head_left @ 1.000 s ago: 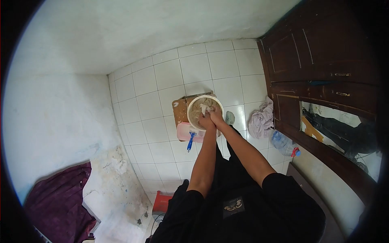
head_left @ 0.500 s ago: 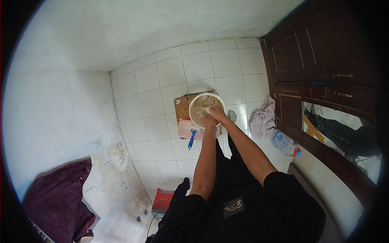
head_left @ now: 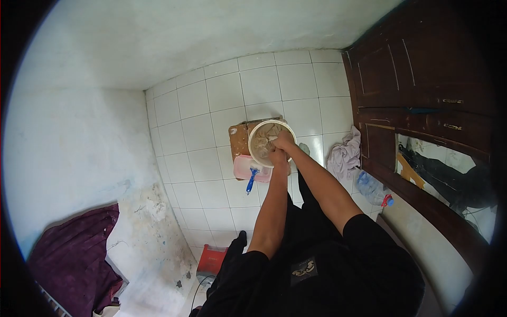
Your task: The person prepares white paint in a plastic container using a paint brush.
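Observation:
A white round bucket stands on a brown board or low stool, with a beige wet cloth bunched in cloudy water inside. My left hand is at the near side of the opening, its fingers closed on the cloth. Just beyond it, my right hand also grips the cloth, the two hands close together. The fingertips are partly hidden in the folds. Beside the bucket lies a pink tray, and a blue-handled paint roller or brush rests on its edge.
The brown board sits on white floor tiles. To the right are a crumpled pale cloth, a clear plastic bottle and a dark wooden cabinet. A red stool stands near the left wall, where purple fabric hangs.
Both hands have shifted slightly to the right over the bucket, and the right hand sits a little higher in view. The cloth's folds have changed shape. The view has moved slightly.

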A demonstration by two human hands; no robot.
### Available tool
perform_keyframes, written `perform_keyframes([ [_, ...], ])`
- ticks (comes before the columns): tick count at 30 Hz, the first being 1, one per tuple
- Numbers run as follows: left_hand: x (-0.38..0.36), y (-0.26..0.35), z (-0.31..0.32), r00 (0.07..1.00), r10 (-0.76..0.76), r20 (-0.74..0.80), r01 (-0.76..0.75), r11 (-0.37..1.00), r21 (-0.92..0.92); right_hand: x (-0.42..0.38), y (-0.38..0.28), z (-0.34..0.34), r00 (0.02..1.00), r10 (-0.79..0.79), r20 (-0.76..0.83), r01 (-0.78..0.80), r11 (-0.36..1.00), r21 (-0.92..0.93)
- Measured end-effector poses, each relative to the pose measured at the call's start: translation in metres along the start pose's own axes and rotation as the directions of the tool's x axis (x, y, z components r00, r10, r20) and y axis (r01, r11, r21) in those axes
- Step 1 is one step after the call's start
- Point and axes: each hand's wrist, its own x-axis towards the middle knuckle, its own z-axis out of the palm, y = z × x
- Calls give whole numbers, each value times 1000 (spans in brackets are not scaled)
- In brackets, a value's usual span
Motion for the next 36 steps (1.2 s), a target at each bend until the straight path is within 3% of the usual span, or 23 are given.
perform_keyframes([
  [5, -28, 23, 7, 1000, 7, 23, -6, 999, -40, -5, -6, 1, 990, 13, -141, -12, 1000, 6],
  [9, -13, 16, -9, 993, -60, 103, 68, 995, -72, 4, 4, 11, 994, 3, -110, 4, 998, 59],
  [11, -7, 7, -12, 985, -149, 83, 165, 959, -232, 8, 14, 22, 969, 25, -246, 69, 928, 365],
  [12, -6, 8, -10, 985, -152, 84, 167, 958, -234, 12, 18, 29, 969, 26, -246, 67, 929, 363],
  [14, -5, 12, -7, 962, -208, 176, 264, 870, -417, 18, 26, 44, 958, 128, -256, 56, 793, 607],
  [20, 33, -1, -12, 919, -263, 294, 375, 816, -440, 27, 38, 62, 962, 118, -246, 80, 738, 670],
  [23, 48, -6, -10, 942, -185, 279, 305, 818, -487, 30, 38, 63, 979, 136, -153, 29, 651, 759],
  [26, 39, 9, -1, 950, -258, 177, 309, 865, -395, 17, 28, 52, 980, 157, -122, 0, 614, 789],
  [30, 57, -3, -13, 928, -261, 264, 354, 839, -413, 43, 47, 72, 985, 147, -88, -19, 606, 796],
  [33, 36, 11, -12, 918, -260, 299, 363, 855, -371, 52, 51, 77, 982, 131, -139, 9, 694, 720],
  [35, -1, 35, -3, 925, -368, 88, 377, 871, -315, 32, 35, 57, 974, 211, -82, -89, 690, 718],
  [36, -6, 37, -6, 926, -368, 88, 376, 872, -314, 40, 40, 68, 967, 223, -123, -67, 688, 723],
])
